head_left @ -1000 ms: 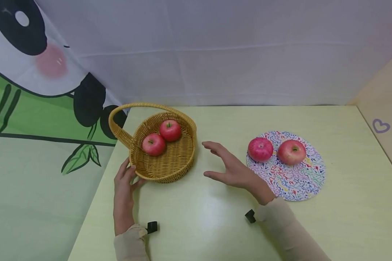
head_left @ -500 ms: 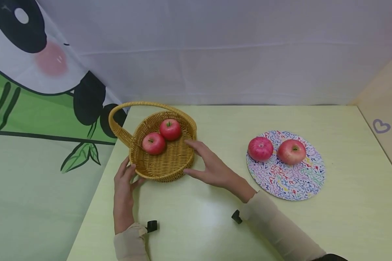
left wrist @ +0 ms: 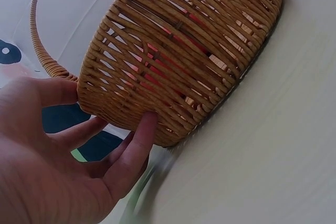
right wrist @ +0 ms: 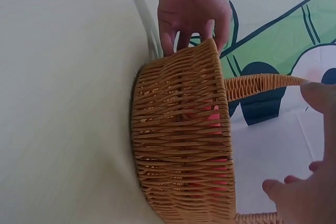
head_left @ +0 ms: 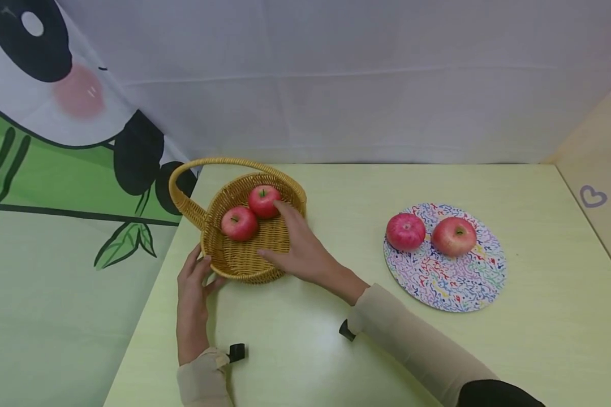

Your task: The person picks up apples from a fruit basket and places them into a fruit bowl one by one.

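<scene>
The fingers (head_left: 287, 213) of the right hand (head_left: 305, 249) are spread, with the thumb held well away from the index finger, above the right part of a woven basket (head_left: 239, 257). The index fingertip overlaps the edge of the upper apple (head_left: 263, 202) (whether the two touch cannot be told). The left hand (head_left: 192, 291), left of centre, rests its parted fingers and thumb against the outer wall of the basket at its lower left; the left wrist view shows this contact closely.

The basket stands on a pale counter (head_left: 285, 345), left of the frame's middle, its handle (head_left: 224, 161) arching along the upper left. Inside, the upper apple lies just beside a lower apple (head_left: 239, 223), both in the basket's upper left half.

At right of centre lies a round patterned mat (head_left: 453, 285), bearing a left apple (head_left: 405, 232) and a right apple (head_left: 454, 236) near its upper left. Behind, a pale cloth (head_left: 336, 113) spans the top; a cartoon face (head_left: 81, 121) fills the upper left corner.
</scene>
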`<state>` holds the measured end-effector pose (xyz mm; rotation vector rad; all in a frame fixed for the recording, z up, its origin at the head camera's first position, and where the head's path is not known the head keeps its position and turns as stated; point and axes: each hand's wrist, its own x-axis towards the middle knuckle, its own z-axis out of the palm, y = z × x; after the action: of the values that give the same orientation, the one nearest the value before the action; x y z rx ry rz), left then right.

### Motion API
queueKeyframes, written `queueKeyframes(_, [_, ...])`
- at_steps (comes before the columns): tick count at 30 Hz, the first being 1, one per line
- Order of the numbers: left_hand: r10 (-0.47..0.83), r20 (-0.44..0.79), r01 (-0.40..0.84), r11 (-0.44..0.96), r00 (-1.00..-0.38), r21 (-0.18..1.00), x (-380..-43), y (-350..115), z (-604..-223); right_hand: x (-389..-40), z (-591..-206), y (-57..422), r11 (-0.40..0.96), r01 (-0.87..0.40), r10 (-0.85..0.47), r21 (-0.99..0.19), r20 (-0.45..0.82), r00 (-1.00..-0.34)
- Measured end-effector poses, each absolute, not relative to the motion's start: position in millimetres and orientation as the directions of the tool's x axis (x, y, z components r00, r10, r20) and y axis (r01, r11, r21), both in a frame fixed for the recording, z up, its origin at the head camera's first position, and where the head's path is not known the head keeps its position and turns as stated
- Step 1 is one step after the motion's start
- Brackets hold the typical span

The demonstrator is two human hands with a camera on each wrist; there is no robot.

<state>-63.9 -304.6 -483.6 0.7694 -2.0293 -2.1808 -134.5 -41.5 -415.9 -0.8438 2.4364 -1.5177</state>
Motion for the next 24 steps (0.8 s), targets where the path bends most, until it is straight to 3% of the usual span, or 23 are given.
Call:
queueKeyframes(12, [-0.372,-0.303,-0.28,-0.116,-0.877,0.953,-64.2,-304.1,-483.5,-166.0,-419.4,-76.2,0.461,-0.291,-0.401,-0.838,0.096,-0.911])
queueKeyframes(24, [-0.38,-0.31,-0.275,-0.144,-0.872,0.95,-63.0,-305.9,-484.6,-193.2,-429.0,-98.9,0.557,-0.146,-0.349,-0.817,-0.07,-0.935])
